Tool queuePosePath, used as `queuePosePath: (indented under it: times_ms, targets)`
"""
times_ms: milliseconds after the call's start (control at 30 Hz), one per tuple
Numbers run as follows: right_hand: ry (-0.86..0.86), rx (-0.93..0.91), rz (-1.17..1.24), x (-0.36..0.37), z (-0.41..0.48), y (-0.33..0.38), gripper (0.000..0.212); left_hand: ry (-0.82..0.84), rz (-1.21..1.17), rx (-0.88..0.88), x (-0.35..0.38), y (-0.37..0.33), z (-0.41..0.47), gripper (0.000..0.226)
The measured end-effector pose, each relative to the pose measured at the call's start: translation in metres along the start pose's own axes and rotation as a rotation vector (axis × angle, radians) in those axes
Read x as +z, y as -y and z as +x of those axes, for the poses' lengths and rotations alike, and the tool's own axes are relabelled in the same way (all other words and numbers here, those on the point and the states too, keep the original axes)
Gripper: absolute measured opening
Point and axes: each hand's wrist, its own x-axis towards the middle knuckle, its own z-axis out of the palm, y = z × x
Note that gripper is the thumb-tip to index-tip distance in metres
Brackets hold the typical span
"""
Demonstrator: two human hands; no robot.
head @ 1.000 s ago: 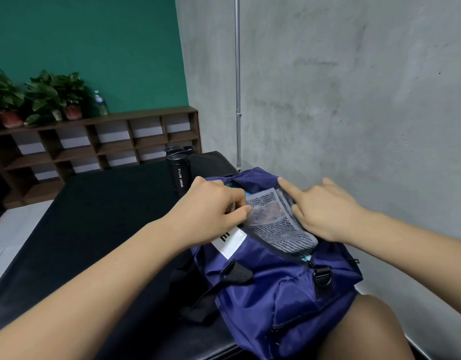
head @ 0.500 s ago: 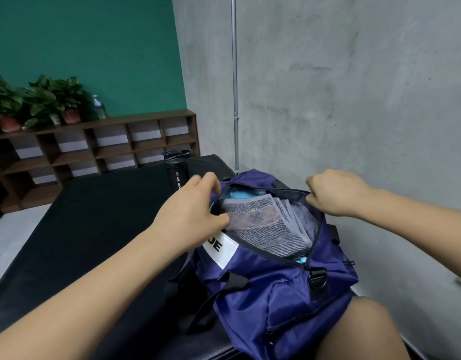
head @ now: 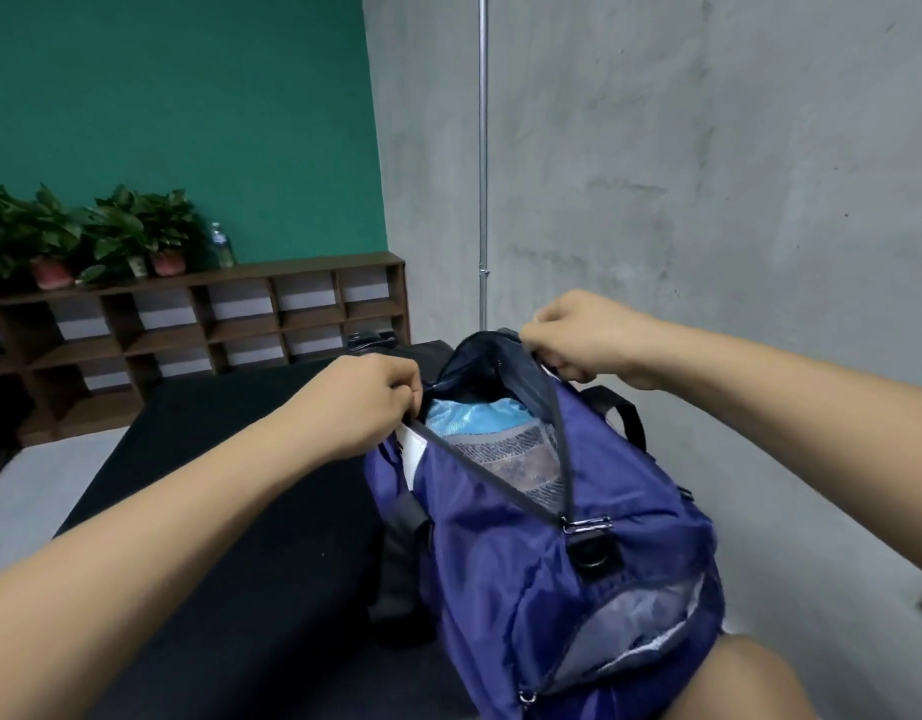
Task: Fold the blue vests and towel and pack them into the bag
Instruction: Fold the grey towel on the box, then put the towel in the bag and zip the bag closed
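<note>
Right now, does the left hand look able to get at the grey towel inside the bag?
Probably yes: the left hand and right hand hold the bag open, leaving the towel uncovered, though the left hand would first have to release the rim.

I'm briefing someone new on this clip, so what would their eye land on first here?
The purple-blue duffel bag at centre right, its top zip open. The left hand and right hand each grip an edge of its opening, above a grey striped towel and a light blue vest packed inside.
</note>
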Motion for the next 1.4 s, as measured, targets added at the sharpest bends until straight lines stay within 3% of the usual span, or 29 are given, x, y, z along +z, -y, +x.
queuePosePath:
  times_ms: [367,567,633,833,1000,1133,1400]
  targets:
    - [0.202,-0.016,0.21,0.048,0.015,0.071,0.031,-0.059,0.206,-0.053,-0.039,0.045,0.019,0.028]
    - [0.319,-0.029,0.324,0.078,0.024,0.101,0.027,-0.106,0.252,-0.039,-0.055,0.073,0.044,0.02]
    - [0.358,-0.024,0.363,0.089,0.028,0.109,0.028,-0.118,0.208,-0.008,-0.059,0.079,0.05,0.013]
    - [0.384,0.028,0.472,0.125,0.042,0.109,0.02,-0.148,-0.085,-0.009,-0.063,0.111,0.051,0.023]
    - [0.409,0.016,0.377,0.137,0.052,0.094,0.017,-0.042,-0.32,-0.06,-0.052,0.13,0.032,0.012]
    - [0.325,-0.039,0.294,0.137,0.069,0.079,0.02,0.0,-0.47,-0.09,-0.046,0.144,0.008,0.007]
    - [0.114,-0.068,0.146,0.145,0.123,0.057,0.012,-0.171,-0.546,-0.198,-0.017,0.194,-0.044,0.009]
